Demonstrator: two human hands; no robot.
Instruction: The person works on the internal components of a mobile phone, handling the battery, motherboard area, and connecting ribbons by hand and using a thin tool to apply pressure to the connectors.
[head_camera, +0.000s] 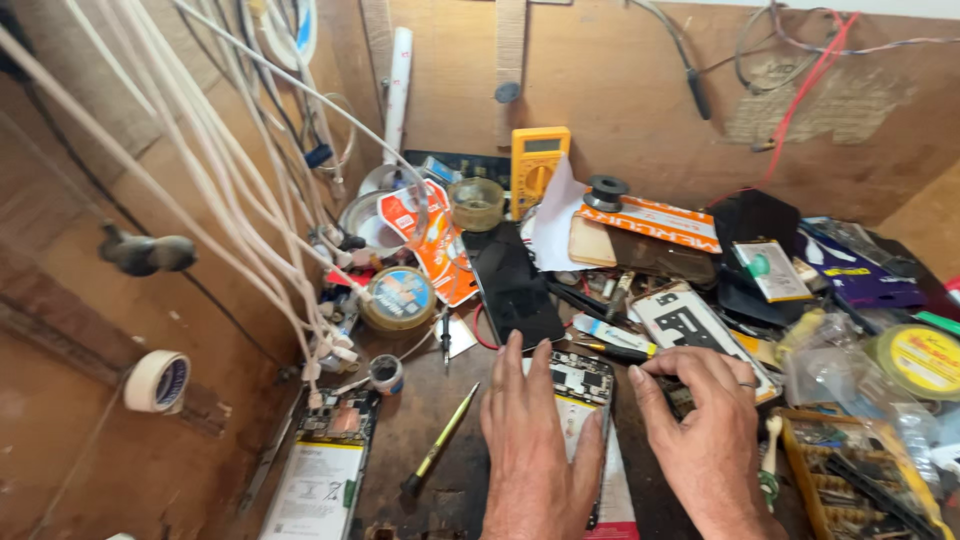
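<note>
- Left hand (532, 450): lies flat, palm down, fingers stretched and close together, pressing on the opened smartphone with exposed circuit board and pale battery (583, 385). It grips nothing.
- Right hand (705, 430): palm down just beside the phone's right edge, fingers curled, fingertips (648, 368) at the phone's upper right corner. A ring sits on one finger. Whether the fingertips pinch a small part cannot be told.
- The phone lies face down on the dark, cluttered bench (420, 430), at the front centre, between the two hands.
- Left of the left hand: a slim screwdriver with yellow-green shaft and black tip (440, 440), lying slantwise, apart from the hand.
- Front left: a second opened handset with white battery (325, 465), at the bench edge.
- Front right: a yellow plastic compartment tray of small parts (860, 480), near the right wrist.
- Just beyond the hands: a black glass phone screen (512, 285) and a white phone frame with cut-outs (690, 325).
- Middle left: a round flat tin with a blue label (400, 297), beneath a bundle of white cables (200, 170) hanging from the wall.
- Far centre: a yellow handheld multimeter (538, 165), leaning against the brown wooden back wall (620, 90).
- Left wall: a roll of white tape (157, 381).
</note>
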